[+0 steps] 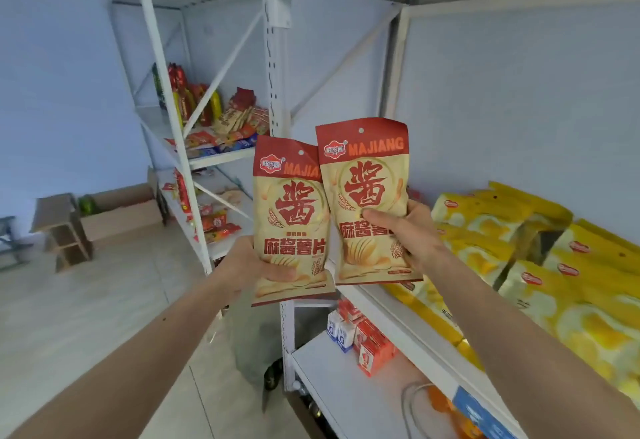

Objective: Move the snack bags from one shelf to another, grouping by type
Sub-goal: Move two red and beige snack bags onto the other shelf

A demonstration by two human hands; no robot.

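Observation:
I hold two matching beige-and-red chip bags upright in front of the shelving. My left hand [247, 267] grips the lower edge of the left chip bag [289, 210]. My right hand [408, 230] grips the right chip bag [367, 192] from its right side, thumb across the front. The right bag overlaps the left bag's edge slightly. To the right, several yellow snack bags [540, 265] lie in rows on the near shelf [398, 321]. Mixed red and yellow snack bags [221, 120] sit on the far shelf unit at the left.
A white upright post [277, 68] stands behind the bags. Small milk and red drink cartons [360, 338] sit on the lower shelf. More red packets [214, 220] lie on the far unit's lower shelf. Cardboard boxes [114, 217] stand on the tiled floor at left.

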